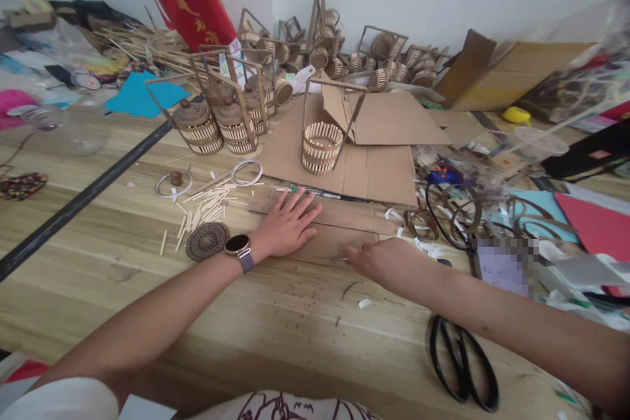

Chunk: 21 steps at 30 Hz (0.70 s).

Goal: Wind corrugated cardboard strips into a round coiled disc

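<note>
My left hand lies flat on a strip of cardboard, fingers spread, with a watch on its wrist. My right hand is closed at the strip's right part, close to its near edge. Its fingertips are pinched around something small that I cannot make out. Just beyond my left fingers, dark thin rods lie along the edge of a bigger cardboard sheet. On that sheet stands a small round basket of pale sticks with a tall square handle. A coiled brown disc rests beside my left wrist.
Black-handled scissors lie near my right forearm. Several lidded baskets stand at back left, behind loose pale sticks and white rings. Brown strip loops and paper scraps clutter the right. An opened cardboard box stands behind.
</note>
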{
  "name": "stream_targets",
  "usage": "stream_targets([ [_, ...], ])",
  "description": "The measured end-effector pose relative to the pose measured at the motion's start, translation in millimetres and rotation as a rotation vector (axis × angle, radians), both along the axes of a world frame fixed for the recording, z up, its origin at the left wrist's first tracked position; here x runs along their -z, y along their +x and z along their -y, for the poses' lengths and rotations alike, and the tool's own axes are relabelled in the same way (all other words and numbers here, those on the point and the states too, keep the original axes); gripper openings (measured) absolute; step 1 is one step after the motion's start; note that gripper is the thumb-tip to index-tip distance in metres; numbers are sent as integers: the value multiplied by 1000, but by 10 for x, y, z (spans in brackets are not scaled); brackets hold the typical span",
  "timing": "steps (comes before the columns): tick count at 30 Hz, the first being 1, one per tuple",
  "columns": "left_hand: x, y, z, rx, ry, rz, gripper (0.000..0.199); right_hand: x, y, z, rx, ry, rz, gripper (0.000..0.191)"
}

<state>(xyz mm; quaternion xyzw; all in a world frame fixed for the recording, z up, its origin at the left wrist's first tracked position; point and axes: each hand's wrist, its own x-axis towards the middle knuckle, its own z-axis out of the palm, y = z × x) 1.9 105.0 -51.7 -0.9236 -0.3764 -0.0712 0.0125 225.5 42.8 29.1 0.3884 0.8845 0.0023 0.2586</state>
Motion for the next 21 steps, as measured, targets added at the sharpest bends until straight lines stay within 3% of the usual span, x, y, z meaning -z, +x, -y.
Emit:
stream_targets([
  [14, 4, 2, -4, 1, 2, 0, 55, 98, 252, 17, 1, 21, -36, 24],
  [21, 5, 18, 17, 9, -7, -17, 56, 125, 332, 35, -28, 61, -77, 16],
])
